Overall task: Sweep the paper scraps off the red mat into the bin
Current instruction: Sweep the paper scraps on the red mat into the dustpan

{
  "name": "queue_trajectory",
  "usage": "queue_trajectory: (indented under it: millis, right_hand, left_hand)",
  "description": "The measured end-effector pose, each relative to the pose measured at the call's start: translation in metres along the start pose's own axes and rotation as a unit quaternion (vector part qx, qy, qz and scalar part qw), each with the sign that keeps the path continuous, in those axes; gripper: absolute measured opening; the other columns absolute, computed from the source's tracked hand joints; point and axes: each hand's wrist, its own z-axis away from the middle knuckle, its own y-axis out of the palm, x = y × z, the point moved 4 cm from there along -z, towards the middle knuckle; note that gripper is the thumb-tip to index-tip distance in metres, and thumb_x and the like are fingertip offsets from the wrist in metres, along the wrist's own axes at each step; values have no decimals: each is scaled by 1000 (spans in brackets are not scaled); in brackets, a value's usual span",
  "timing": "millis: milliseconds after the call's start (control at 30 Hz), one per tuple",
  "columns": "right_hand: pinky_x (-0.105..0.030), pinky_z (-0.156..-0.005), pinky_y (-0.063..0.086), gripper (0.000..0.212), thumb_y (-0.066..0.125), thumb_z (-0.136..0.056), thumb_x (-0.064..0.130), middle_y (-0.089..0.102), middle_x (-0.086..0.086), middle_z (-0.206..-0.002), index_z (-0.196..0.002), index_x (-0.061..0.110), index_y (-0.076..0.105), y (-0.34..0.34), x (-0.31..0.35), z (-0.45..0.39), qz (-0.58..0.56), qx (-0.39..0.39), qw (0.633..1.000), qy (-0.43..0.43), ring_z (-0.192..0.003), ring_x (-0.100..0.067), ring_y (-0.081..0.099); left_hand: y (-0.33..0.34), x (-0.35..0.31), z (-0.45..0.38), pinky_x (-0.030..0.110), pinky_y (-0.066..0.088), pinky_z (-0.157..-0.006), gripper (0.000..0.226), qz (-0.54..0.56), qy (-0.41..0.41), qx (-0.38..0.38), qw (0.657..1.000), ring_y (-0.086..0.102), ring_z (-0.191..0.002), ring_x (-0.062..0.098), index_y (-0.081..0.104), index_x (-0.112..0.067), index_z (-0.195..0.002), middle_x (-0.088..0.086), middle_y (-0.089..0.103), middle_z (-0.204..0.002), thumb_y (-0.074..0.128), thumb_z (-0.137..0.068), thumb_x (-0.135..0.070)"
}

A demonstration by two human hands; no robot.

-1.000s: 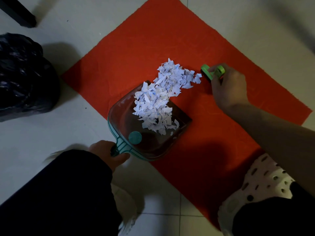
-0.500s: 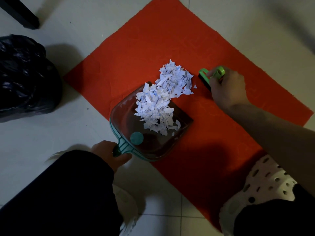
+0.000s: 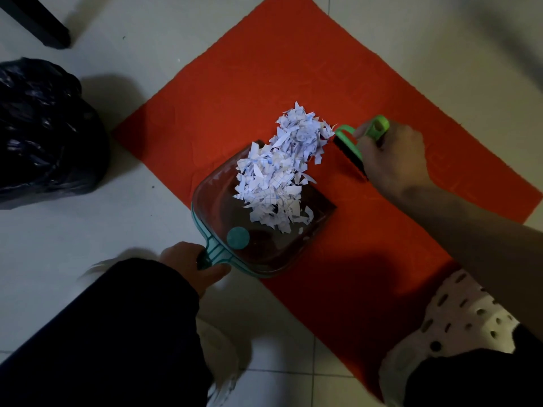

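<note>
The red mat point(image 3: 293, 69) lies on pale floor tiles, the black bin bag point(image 3: 44, 133) left of it. On the mat's near-left edge sits the dustpan point(image 3: 264, 245), the left hand point(image 3: 191, 259) gripping its handle. Paper scraps point(image 3: 282, 168) spill across the pan's lip onto the mat. The right hand point(image 3: 393, 160) clasps the green brush point(image 3: 352, 145), touching the pile's right side.

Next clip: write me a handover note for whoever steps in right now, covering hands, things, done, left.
Left hand grips the dustpan handle; pan mouth lies on the red mat.
Right hand holds the green brush, bristles against the scraps.
Done: about half the pile lies in the pan.
Left: brush in the part lying on the mat, then tip the pan into the black bag on the left.
</note>
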Motion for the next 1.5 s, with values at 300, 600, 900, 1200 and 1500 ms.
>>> queue_trajectory:
  millis: [300, 600, 900, 1200, 1500]
  right_hand:
    - [-28, -50, 42, 22, 48, -87, 17, 66, -7, -70, -92, 16, 70, 28, 32, 38, -72, 109, 990, -56, -52, -23, 54]
    - [-29, -55, 32, 31, 41, -82, 30, 61, -7, -66, -91, 18, 68, 18, 18, 20, -48, 58, 997, -12, -52, -23, 47]
    - [-25, -48, 38, 22, 49, -82, 19, 68, -4, -69, -86, 21, 70, 26, 53, 50, -143, 115, 981, -64, -51, -19, 52]
    - [-40, -56, 48, 30, 43, -85, 29, 67, -12, -69, -92, 14, 68, 33, 32, 29, -43, 66, 996, -43, -54, -31, 54]
    - [-26, -47, 37, 23, 47, -81, 18, 64, -2, -65, -85, 18, 70, 24, 47, 51, -146, 80, 984, -57, -48, -19, 48]
  left_hand:
    - [0, -1, -1, 16, 24, -49, 48, 2, 5, 3, 1000, 35, -50, 8, 40, -18, -57, -2, 39, -57, 59, -90, -46]
    - [1, 1, -4, 15, 26, -51, 46, 0, 6, 10, 1000, 38, -53, 10, 41, -19, -59, -2, 41, -59, 58, -91, -48]
    - [-1, -1, -1, 24, 29, -52, 46, 4, -8, 15, 1000, 49, -68, 21, 42, -20, -58, -2, 43, -59, 58, -90, -48]
    - [-1, -2, -1, 16, 27, -50, 45, 15, -14, 7, 1000, 44, -56, 14, 43, -19, -59, -3, 44, -58, 59, -90, -46]
    - [-2, -2, 2, 14, 24, -47, 45, 16, -5, -8, 1000, 36, -50, 6, 42, -20, -58, -4, 41, -58, 59, -91, -45]
